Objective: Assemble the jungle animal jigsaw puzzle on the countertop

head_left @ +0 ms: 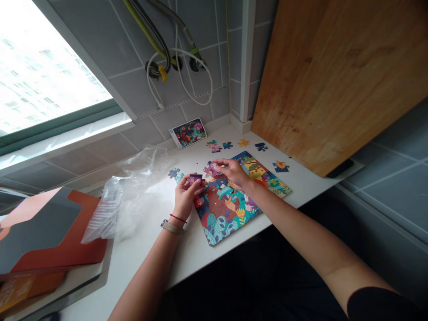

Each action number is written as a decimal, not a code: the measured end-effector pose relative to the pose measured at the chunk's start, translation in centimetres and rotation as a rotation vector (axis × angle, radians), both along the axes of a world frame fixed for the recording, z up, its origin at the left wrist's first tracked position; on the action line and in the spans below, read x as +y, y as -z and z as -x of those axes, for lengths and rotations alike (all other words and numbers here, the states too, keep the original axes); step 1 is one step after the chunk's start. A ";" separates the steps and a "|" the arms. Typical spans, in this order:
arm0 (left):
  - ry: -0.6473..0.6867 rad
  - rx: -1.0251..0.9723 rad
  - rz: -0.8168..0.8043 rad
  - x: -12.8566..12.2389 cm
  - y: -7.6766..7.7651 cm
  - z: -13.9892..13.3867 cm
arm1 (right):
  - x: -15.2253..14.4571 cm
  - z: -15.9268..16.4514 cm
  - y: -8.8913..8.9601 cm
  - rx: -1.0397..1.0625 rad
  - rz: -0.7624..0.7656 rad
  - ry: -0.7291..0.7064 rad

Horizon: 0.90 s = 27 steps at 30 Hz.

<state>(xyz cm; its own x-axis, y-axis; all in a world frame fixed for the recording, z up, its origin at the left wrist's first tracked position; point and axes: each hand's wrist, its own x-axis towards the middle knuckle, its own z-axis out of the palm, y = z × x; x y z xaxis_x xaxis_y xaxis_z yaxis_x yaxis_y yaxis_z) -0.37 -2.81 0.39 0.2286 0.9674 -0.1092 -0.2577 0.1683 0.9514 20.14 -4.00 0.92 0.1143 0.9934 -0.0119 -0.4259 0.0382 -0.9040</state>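
Observation:
My left hand (pixel 186 192) pinches a dark purple puzzle piece (pixel 195 179) between thumb and fingers, beside the left edge of the jigsaw puzzle (pixel 234 203). Over the puzzle's upper left part, my right hand (pixel 232 173) has thumb and fingers drawn together at a pink-purple puzzle piece (pixel 209 169). Whether that piece is lifted or lies on the puzzle I cannot tell. Joined pieces fill much of the colourful puzzle, with a brown area in its left half. My hands hide part of its upper left.
Loose pieces, among them a yellow piece (pixel 243 142) and an orange-and-blue piece (pixel 280 166), lie beyond the puzzle. A picture card (pixel 189 133) leans by the wall. Clear plastic wrap (pixel 123 196) and an orange-grey box (pixel 50 232) are at left. A wooden board (pixel 334 80) stands right.

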 end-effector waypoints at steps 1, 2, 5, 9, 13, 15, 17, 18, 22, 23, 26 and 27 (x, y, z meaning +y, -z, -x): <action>0.011 0.003 -0.002 0.0 0.1 0.0 | 0.0 0.0 0.0 -0.005 0.002 0.001; 0.018 0.003 -0.003 0.0 0.1 0.0 | 0.0 0.0 0.0 -0.011 0.004 0.003; 0.020 -0.009 -0.005 0.1 0.2 0.0 | -0.1 0.0 0.0 -0.034 0.007 0.017; 0.024 0.003 -0.028 0.0 0.1 0.1 | -0.1 0.0 0.0 -0.055 0.022 0.037; -0.005 0.046 -0.089 -0.1 0.1 0.1 | 0.0 0.0 0.1 -0.064 0.018 0.035; -0.011 0.095 -0.147 -0.2 0.2 0.1 | 0.0 0.1 0.1 -0.095 0.005 0.029; 0.000 0.153 -0.193 -0.3 0.1 0.1 | 0.0 0.1 0.2 -0.152 -0.026 0.006; 0.006 0.172 -0.205 -0.3 0.1 0.1 | 0.0 0.2 0.3 -0.184 -0.044 -0.017; 0.007 0.215 -0.235 -0.5 0.0 0.1 | -0.1 0.5 0.6 -0.262 -0.085 -0.149; 0.010 0.232 -0.252 -0.5 0.0 0.1 | -0.1 0.5 0.7 -0.267 -0.091 -0.174; 0.037 0.244 -0.276 -0.5 0.2 0.3 | 0.0 0.4 0.8 -0.251 -0.110 -0.191; 0.049 0.237 -0.270 -0.5 0.3 0.3 | 0.0 0.4 0.9 -0.248 -0.114 -0.184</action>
